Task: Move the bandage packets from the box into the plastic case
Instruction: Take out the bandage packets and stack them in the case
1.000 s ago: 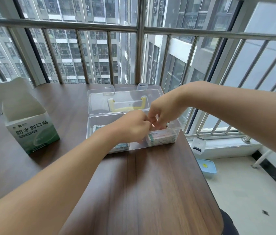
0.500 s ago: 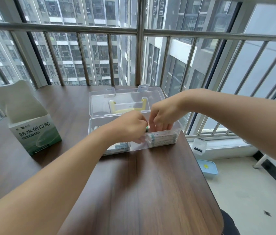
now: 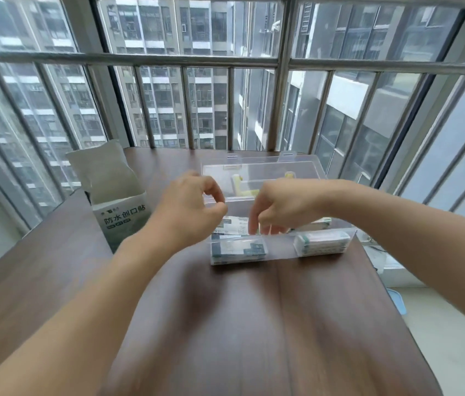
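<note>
Above the clear plastic case (image 3: 280, 247) on the bench (image 3: 225, 324), left hand (image 3: 188, 212) hovers loosely curled, its grip empty; right hand (image 3: 280, 208) dips fingers down over bandage packets (image 3: 238, 250) inside. Box (image 3: 120, 207) stands left of the case.

Clear case (image 3: 305, 167), green/white box (image 3: 124, 221)

A dark wooden desk (image 3: 254, 324) stands against a metal window railing (image 3: 225, 60) (tall apartment blocks beyond it); right of the desk, a blue object (image 3: 398, 302) lies on the pale floor (image 3: 459, 352).
</note>
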Demonstrator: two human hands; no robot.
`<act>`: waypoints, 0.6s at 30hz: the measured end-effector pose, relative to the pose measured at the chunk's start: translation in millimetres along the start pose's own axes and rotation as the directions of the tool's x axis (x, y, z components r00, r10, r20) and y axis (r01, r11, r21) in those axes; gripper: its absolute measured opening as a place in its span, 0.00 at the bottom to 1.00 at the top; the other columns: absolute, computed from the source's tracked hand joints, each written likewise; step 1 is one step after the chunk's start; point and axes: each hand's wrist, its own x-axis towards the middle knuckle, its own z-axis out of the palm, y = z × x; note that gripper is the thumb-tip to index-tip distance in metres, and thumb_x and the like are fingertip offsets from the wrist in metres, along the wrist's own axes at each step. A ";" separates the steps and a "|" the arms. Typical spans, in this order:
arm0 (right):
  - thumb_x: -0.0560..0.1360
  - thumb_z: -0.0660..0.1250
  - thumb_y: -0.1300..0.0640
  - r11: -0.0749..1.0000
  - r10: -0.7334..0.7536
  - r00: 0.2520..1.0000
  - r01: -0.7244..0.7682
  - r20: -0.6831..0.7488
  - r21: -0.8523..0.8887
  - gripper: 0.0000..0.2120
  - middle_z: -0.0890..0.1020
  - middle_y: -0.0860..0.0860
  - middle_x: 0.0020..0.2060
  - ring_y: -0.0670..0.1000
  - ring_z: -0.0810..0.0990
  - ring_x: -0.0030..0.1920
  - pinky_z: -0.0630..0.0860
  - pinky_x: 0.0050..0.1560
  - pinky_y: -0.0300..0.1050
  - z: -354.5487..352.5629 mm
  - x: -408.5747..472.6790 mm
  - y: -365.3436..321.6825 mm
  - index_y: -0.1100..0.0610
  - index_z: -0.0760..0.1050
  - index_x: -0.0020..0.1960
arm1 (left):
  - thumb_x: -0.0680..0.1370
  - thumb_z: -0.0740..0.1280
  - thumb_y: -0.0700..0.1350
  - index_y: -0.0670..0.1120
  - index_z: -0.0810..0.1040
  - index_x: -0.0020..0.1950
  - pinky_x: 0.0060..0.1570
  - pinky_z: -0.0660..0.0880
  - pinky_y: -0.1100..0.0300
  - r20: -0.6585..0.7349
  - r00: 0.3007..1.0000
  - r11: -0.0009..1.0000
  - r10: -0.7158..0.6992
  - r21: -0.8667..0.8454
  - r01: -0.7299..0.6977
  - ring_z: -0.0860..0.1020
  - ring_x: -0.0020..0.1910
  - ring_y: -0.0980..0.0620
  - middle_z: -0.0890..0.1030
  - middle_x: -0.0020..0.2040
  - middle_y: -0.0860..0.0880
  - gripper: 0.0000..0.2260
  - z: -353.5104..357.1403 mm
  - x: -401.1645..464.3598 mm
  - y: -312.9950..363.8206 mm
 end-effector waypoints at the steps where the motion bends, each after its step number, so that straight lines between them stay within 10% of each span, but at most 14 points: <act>1: 0.78 0.62 0.62 1.000 0.006 1.000 -0.006 0.012 -0.021 0.15 0.84 0.47 0.39 0.42 0.82 0.36 0.80 0.42 0.39 3.6 0.2 -1.4 0.52 0.85 0.54 | 0.73 0.69 0.46 0.54 0.81 0.41 0.54 0.70 0.57 0.039 0.999 1.000 0.007 0.028 -0.008 0.75 0.53 0.51 0.75 0.49 0.54 0.03 3.8 -1.6 -4.0; 7: 0.80 0.60 0.61 0.999 -0.015 1.000 0.015 0.007 -0.034 0.16 0.72 0.35 0.18 0.34 0.70 0.22 0.66 0.27 0.28 8.3 0.0 -6.4 0.50 0.81 0.62 | 0.75 0.67 0.43 0.51 0.83 0.44 0.60 0.70 0.56 0.113 0.991 0.994 0.074 0.068 -0.082 0.74 0.55 0.50 0.73 0.54 0.51 0.06 7.8 -7.5 -12.8; 18: 0.81 0.60 0.57 1.000 0.020 0.993 -0.019 0.114 -0.009 0.15 0.70 0.40 0.19 0.41 0.69 0.26 0.69 0.33 0.39 7.8 11.5 -19.0 0.50 0.80 0.63 | 0.78 0.61 0.46 0.56 0.84 0.52 0.65 0.67 0.53 0.238 0.968 0.972 0.077 0.197 -0.126 0.65 0.63 0.50 0.66 0.64 0.52 0.13 7.7 -8.6 -14.6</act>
